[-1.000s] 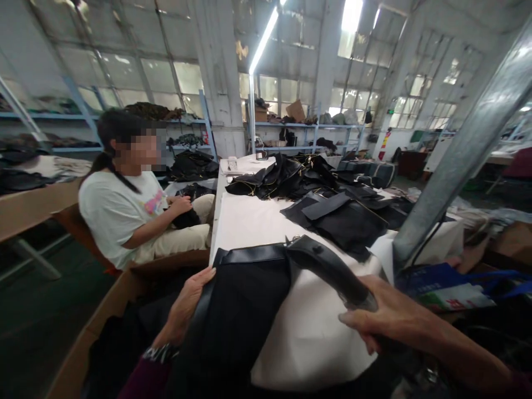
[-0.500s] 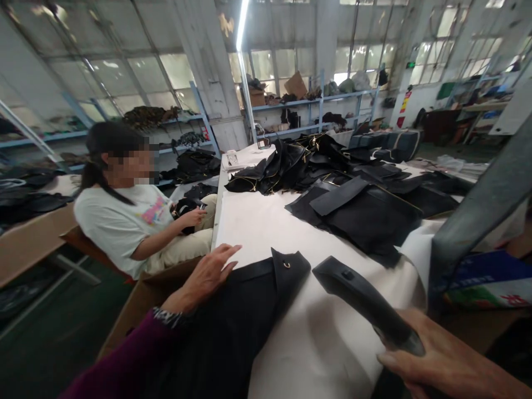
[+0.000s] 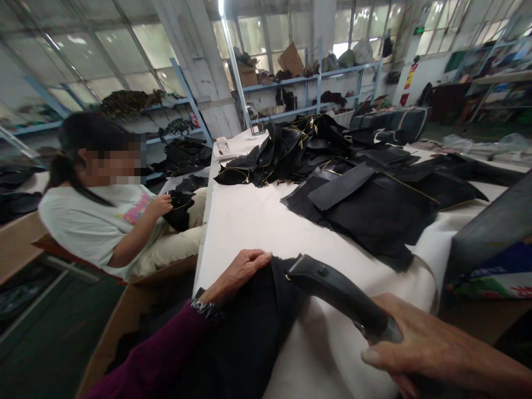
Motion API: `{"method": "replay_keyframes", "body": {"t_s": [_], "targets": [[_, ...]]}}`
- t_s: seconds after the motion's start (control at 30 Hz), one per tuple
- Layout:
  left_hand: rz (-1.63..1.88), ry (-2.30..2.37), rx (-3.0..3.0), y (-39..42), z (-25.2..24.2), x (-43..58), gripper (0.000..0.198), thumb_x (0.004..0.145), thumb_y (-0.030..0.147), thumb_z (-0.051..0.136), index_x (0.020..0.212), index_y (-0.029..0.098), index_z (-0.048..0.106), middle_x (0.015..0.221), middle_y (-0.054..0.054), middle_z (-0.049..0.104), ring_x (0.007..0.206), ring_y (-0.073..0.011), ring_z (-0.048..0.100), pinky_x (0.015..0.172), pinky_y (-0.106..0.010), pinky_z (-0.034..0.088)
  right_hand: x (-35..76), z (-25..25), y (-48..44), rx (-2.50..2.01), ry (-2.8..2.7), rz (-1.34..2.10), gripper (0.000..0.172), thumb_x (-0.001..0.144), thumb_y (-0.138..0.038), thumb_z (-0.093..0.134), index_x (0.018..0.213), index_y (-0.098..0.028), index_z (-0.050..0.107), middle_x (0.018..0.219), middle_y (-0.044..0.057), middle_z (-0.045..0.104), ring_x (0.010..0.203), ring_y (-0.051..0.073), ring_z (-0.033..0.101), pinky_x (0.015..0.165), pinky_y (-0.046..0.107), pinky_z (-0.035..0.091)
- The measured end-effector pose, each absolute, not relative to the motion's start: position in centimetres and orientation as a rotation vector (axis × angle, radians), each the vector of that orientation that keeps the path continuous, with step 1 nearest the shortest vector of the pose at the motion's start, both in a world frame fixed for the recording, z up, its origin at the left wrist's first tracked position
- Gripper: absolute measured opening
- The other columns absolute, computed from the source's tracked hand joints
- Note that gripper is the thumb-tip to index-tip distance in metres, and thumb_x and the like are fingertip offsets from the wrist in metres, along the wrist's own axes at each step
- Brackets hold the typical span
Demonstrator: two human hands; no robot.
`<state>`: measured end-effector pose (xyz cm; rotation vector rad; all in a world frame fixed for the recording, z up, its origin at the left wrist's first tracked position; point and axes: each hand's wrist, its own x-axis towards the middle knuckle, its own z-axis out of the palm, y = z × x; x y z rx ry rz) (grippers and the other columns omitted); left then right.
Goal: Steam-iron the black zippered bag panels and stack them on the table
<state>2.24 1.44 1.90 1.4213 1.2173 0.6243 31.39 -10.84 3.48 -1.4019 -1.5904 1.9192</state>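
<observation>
Gripping the dark handle of a black hand tool (image 3: 338, 291), which looks to me like a steamer or iron, the right hand (image 3: 419, 346) is closed around its rear end at the near right edge of the table (image 3: 249, 221), the tool's nose pointing toward the black garment piece (image 3: 253, 327) that hangs over the table's near edge. The left hand (image 3: 239, 271), coming out of a maroon sleeve (image 3: 166, 354), lies on the top of that piece with the fingers curled lightly over the cloth, pressing it rather than pinching it, just beside the tool's nose. To do this pass well, I would judge, the left hand should keep the fabric flat and taut while staying clear of the tool's front, and the tool should travel away from the fingers. The white cover is bare between this piece and the stack of black cut pieces (image 3: 374, 210) farther up on the right. Beyond them a heap of black parts with gold trim (image 3: 286, 152) sits near the far end. Off to the left, a seated person (image 3: 103, 216) holds a small black piece in the lap, well apart from both hands.
</observation>
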Motion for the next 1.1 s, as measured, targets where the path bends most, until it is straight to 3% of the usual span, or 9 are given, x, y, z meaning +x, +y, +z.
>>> {"method": "replay_keyframes", "body": {"t_s": [0.23, 0.5, 0.7, 0.8, 0.97, 1.1], "targets": [[0.559, 1.109, 1.428, 2.3, 1.7, 3.1, 0.022, 0.074, 0.035, 0.06, 0.074, 0.015, 0.068, 0.063, 0.0, 0.062, 0.055, -0.0124, 0.051, 0.052, -0.021, 0.035, 31.3, 3.8, -10.9, -1.524, -1.612, 1.914, 0.041, 0.073, -0.041, 0.067, 0.099, -0.015, 0.05, 0.066, -0.002, 0.057, 0.05, 0.008, 0.052, 0.043, 0.015, 0.036], [0.598, 1.063, 1.481, 1.4, 2.4, 2.9, 0.021, 0.076, 0.033, 0.06, 0.072, 0.014, 0.068, 0.062, 0.0, 0.06, 0.056, -0.0114, 0.048, 0.052, -0.021, 0.033, 30.9, 6.0, -10.3, -1.68, -1.626, 1.956, 0.053, 0.07, -0.043, 0.069, 0.111, -0.017, 0.048, 0.06, -0.003, 0.059, 0.05, 0.01, 0.052, 0.042, 0.016, 0.035], [0.639, 1.041, 1.41, 0.9, 1.9, 2.4, 0.022, 0.076, 0.036, 0.061, 0.074, 0.015, 0.067, 0.063, 0.001, 0.06, 0.057, -0.0107, 0.049, 0.053, -0.021, 0.035, 30.4, 7.0, -9.2, -1.483, -1.622, 1.894, 0.038, 0.069, -0.048, 0.066, 0.078, -0.015, 0.05, 0.048, -0.003, 0.053, 0.043, 0.01, 0.049, 0.043, 0.019, 0.034], [0.649, 1.051, 1.37, 0.8, 1.6, 1.9, 0.022, 0.075, 0.036, 0.062, 0.072, 0.014, 0.065, 0.062, 0.002, 0.059, 0.056, -0.0096, 0.048, 0.052, -0.02, 0.034, 30.6, 8.2, -9.0, -1.517, -1.651, 1.773, 0.037, 0.071, -0.049, 0.063, 0.072, -0.015, 0.049, 0.047, -0.002, 0.054, 0.044, 0.011, 0.05, 0.046, 0.021, 0.037], [0.661, 1.058, 1.346, 0.5, 1.8, 1.9, 0.022, 0.076, 0.035, 0.061, 0.072, 0.013, 0.065, 0.062, 0.001, 0.059, 0.055, -0.0097, 0.049, 0.051, -0.02, 0.033, 30.6, 8.5, -10.2, -1.572, -1.689, 1.79, 0.038, 0.072, -0.049, 0.064, 0.079, -0.015, 0.049, 0.05, -0.002, 0.054, 0.045, 0.01, 0.049, 0.044, 0.019, 0.033], [0.671, 1.053, 1.369, 0.1, 2.3, 2.3, 0.022, 0.076, 0.034, 0.06, 0.071, 0.013, 0.064, 0.061, 0.002, 0.058, 0.054, -0.0096, 0.048, 0.052, -0.021, 0.033, 29.3, 7.4, -11.1, -1.653, -1.643, 1.878, 0.047, 0.069, -0.042, 0.069, 0.101, -0.015, 0.049, 0.061, -0.001, 0.059, 0.049, 0.011, 0.052, 0.045, 0.019, 0.036]]}}
